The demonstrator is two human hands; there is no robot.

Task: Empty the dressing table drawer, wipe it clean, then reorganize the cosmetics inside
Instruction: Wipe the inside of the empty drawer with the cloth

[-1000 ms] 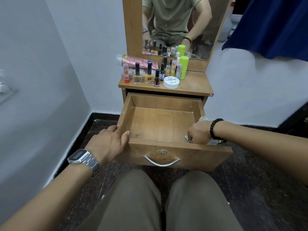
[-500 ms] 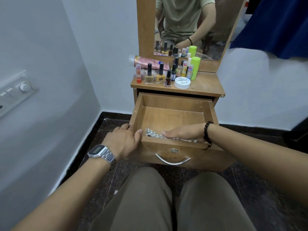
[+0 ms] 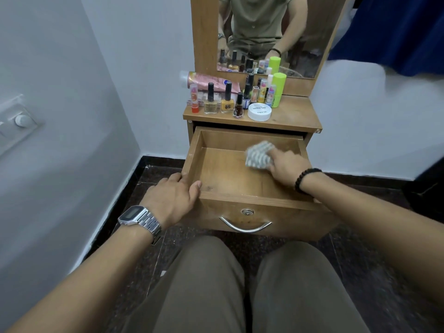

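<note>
— Head view puts it plainly: the pulled-out light wooden drawer is bare inside, so the emptying looks finished. The cosmetics are up on the small wooden desk under the mirror: the square nail polish bottles with black caps, the flat round white jar, the lime green bottle, and the pink tube lying behind them.

— And the wiping?

— Under way, I'd say. The right hand is inside the drawer near its back right corner, its grip closed around a crumpled grey-and-white patterned cloth pressed to the drawer floor. The left hand grips the drawer's front left corner, thumb hooked over the edge, which should keep it from sliding.

— What's left, then?

— Probably the rest of the floor and the walls, then all the bottles go back in, in order. None has returned yet.

— Anything different from half a second back?

— Yes. The cloth was along the front edge then, near the left hand, under flat fingers. Now it has swept to the back right and sits bunched in the fist. The left hand has hardly shifted.
</note>
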